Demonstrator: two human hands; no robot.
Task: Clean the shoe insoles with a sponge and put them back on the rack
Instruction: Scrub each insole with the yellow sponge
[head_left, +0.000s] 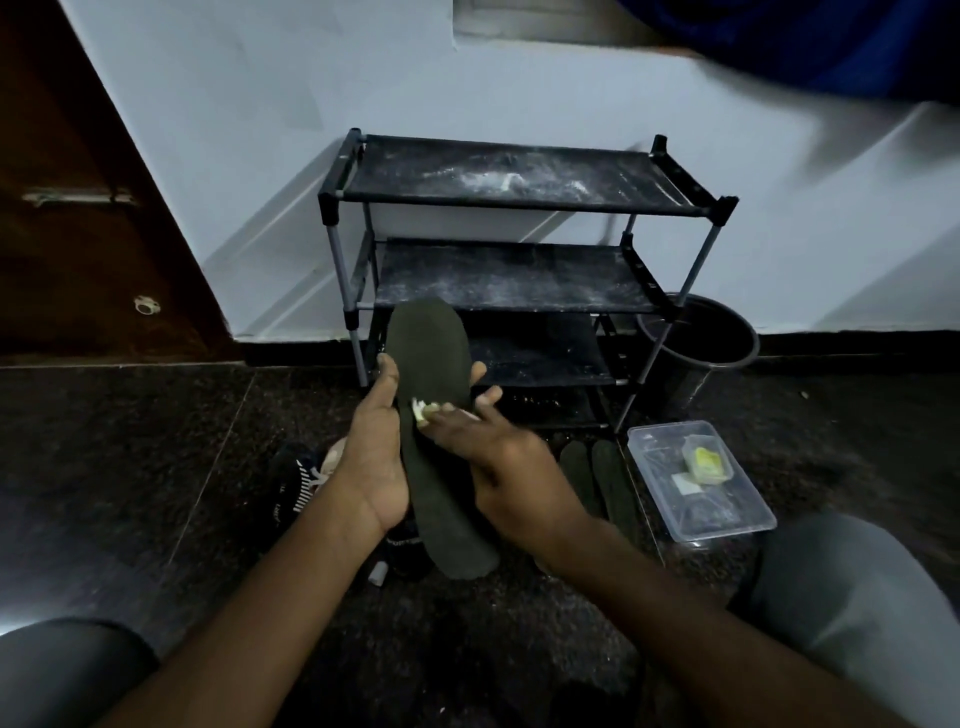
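Someone is wiping an insole (428, 353) in front of the rack (509, 182).
The left hand (374, 462) is gripping the dark insole upright, thumb on its edge, fingers mostly hidden behind it. The right hand (504, 462) is pressing a pale sponge (422, 410) against it with fairly straight fingers that are covering most of the sponge. The insole is blocking part of the rack's lower shelves. Shoes (304, 478) are lying half hidden under the left forearm; two more insoles (597, 473), a clear box (717, 525) and a black bucket (727, 348) are sitting to the right.
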